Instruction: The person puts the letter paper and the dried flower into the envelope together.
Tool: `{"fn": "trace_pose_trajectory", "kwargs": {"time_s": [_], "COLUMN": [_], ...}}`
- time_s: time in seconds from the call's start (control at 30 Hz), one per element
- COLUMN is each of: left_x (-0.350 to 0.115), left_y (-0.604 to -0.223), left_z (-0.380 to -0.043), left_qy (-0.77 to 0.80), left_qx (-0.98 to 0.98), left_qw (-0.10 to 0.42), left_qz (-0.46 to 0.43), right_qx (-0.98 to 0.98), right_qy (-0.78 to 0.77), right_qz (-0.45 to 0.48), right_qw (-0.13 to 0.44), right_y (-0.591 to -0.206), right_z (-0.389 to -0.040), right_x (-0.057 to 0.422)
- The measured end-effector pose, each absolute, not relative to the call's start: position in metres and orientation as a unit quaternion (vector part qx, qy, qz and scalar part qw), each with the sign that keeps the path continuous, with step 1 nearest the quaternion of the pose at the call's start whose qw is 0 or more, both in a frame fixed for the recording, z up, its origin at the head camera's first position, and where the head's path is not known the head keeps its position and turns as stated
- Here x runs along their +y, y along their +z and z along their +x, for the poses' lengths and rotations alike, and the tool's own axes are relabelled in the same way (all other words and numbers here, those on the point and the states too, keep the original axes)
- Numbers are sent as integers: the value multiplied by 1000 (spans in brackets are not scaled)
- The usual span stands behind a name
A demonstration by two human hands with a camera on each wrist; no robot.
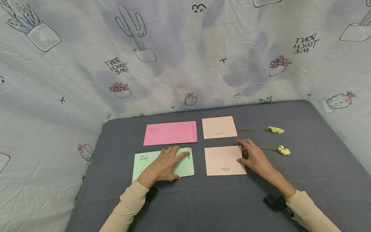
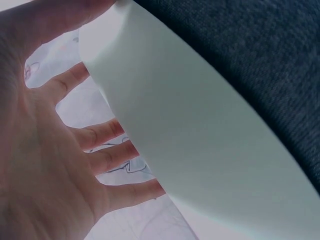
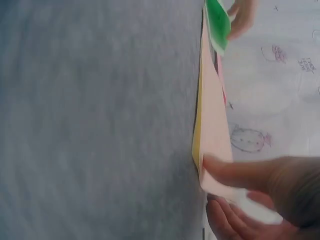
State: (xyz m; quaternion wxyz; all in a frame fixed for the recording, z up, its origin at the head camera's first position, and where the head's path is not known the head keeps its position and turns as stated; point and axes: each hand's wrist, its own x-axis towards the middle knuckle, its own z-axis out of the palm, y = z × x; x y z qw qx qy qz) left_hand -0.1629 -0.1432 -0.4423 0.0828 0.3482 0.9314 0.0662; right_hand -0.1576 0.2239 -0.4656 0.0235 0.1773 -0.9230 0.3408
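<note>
My left hand [image 1: 166, 164] spreads over a light green envelope [image 1: 185, 166] on the table and grips it across its width. The thumb sits at the near edge and the fingers reach the far edge. In the left wrist view the envelope [image 2: 190, 120] bows between them. At the right edge of the nearer peach card [image 1: 221, 158], my right hand [image 1: 256, 159] holds on with a bent thumb over the card. Its other fingers curl beside the edge, partly hidden. The right wrist view shows a yellow strip [image 3: 198, 135] along the card's near side.
Behind the green envelope lies a pink envelope [image 1: 171, 133], with a second peach card [image 1: 219, 128] to its right. Two yellow flower sprigs [image 1: 275, 130] lie farther right, one partly behind my right hand. A printed white cloth [image 1: 203, 64] hangs past the grey table's [image 1: 208, 206] far edge.
</note>
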Motion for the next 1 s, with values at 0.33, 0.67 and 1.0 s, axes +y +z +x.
{"fn": "trace_pose_trajectory", "kwargs": {"time_s": [0.33, 0.67, 1.0], "left_x": [-143, -144, -143], "left_y": [-440, -439, -441], "left_z": [-163, -163, -163], "left_qy": [71, 68, 73], "left_qx": [932, 933, 933], "left_qw": [90, 89, 95], "left_qz": [344, 342, 340], "right_qx": [-877, -768, -742], "right_qy": [463, 600, 629], "right_qz": [67, -9, -2], "right_qw": [-105, -224, -231], "right_y": [-452, -449, -463], "right_z": [-163, -175, -180], "right_x": [229, 230, 209]}}
